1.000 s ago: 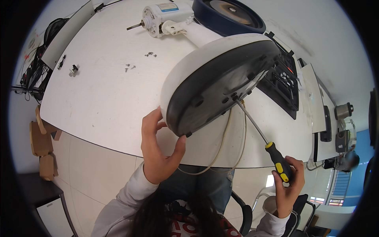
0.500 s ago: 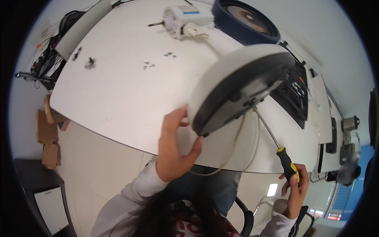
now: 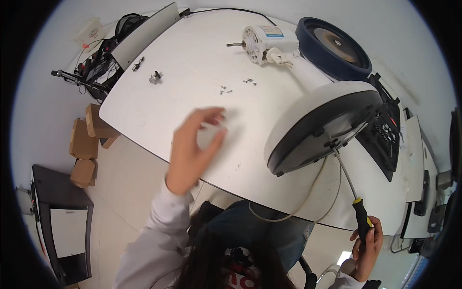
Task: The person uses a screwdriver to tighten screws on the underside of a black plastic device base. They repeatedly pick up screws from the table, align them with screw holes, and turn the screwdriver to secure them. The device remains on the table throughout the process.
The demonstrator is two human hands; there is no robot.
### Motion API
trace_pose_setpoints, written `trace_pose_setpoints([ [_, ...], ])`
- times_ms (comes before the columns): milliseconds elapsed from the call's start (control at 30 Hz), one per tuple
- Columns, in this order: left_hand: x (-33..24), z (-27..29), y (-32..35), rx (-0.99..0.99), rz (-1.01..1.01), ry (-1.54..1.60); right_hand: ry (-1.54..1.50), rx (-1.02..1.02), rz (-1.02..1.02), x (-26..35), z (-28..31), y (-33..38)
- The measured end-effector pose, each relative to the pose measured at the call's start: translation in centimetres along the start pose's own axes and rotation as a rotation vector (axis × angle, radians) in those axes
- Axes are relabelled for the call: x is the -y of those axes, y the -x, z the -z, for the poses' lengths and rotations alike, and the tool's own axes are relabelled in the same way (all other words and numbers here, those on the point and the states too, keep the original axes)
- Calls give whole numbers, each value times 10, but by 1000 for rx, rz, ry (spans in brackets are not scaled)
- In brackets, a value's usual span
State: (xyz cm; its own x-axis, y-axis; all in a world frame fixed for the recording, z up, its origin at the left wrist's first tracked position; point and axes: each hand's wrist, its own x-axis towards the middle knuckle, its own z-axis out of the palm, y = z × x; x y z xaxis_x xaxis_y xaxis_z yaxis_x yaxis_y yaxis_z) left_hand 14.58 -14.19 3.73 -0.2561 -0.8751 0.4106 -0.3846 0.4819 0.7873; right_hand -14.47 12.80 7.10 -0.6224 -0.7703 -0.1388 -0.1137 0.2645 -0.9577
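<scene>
A white fan (image 3: 298, 118) lies on its side on the table, the dark underside (image 3: 317, 127) of its round base facing me. My right hand (image 3: 368, 245) is closed round the black and yellow handle of a screwdriver (image 3: 349, 176). The screwdriver's tip meets the middle of that underside; what it touches there is too small to make out. My left hand (image 3: 190, 149) hovers over the table left of the base, thumb and fingers apart and slightly blurred. From the base a pale cord (image 3: 313, 188) loops past the table edge. The fan's motor (image 3: 269, 43) lies at the back, shaft pointing left.
Several small screws (image 3: 225, 90) lie in two groups, and a small metal part (image 3: 155, 77) sits farther left. A dark blue round part (image 3: 308, 45) stands behind the fan, a black tool case (image 3: 382, 137) to its right. Cardboard boxes (image 3: 84, 139) stand at the floor's left.
My left hand has let go of the base's rim and moved left over the table. The screwdriver stays at the underside in my right hand. The whole view has shifted.
</scene>
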Motion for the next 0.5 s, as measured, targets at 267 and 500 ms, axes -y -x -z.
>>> trace_pose_setpoints([
  [267, 47, 3, -70, 102, -96, -651, -216, 119, -92, -13, -2, 7],
  [500, 60, -18, -85, 134, 4, -753, -323, 182, -153, -24, -7, 11],
])
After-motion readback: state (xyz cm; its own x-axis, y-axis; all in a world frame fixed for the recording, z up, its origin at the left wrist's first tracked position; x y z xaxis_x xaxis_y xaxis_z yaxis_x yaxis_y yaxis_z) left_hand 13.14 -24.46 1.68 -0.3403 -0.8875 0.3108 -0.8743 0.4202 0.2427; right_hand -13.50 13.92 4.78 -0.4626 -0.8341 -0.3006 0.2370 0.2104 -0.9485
